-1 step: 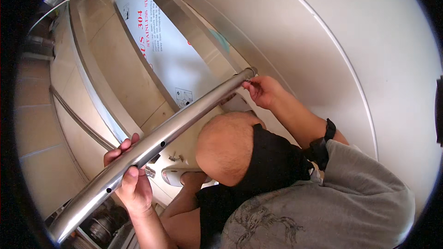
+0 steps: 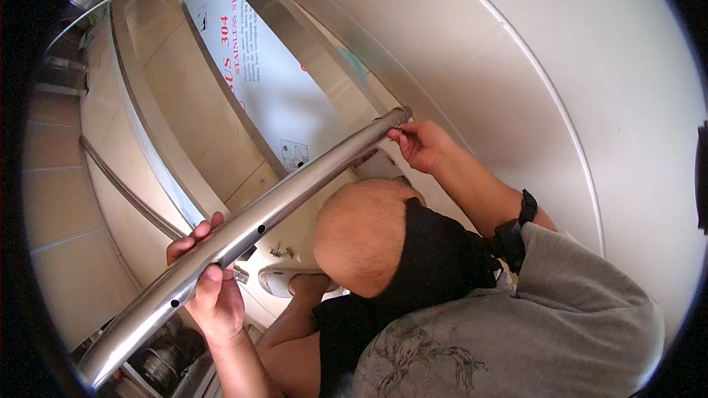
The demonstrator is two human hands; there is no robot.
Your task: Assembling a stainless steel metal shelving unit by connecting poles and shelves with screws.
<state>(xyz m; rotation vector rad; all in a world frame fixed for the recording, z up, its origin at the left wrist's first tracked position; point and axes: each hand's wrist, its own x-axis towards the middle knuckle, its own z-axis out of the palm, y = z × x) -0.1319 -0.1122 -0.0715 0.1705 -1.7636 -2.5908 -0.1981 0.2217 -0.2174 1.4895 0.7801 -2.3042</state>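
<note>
A long brushed-steel tube (image 2: 310,179) runs slantwise from the lower left to the upper middle, with several small round holes along its side. My left hand (image 2: 219,304) is wrapped round its nearer part, thumb on the near side and fingers over the far side. Close to the tube's far end, my right hand (image 2: 424,147) has thumb and fingertips pinched together, touching or almost touching the underside. A small dark bit shows at those fingertips, too small to name.
Beyond the tube stands a steel frame (image 2: 166,121) with a film-covered steel sheet (image 2: 273,96). A smooth white curved panel (image 2: 531,125) rises on the right. A small metal fitting (image 2: 280,251) lies on the floor near my slipper (image 2: 276,282). My bent knee (image 2: 358,236) is under the tube.
</note>
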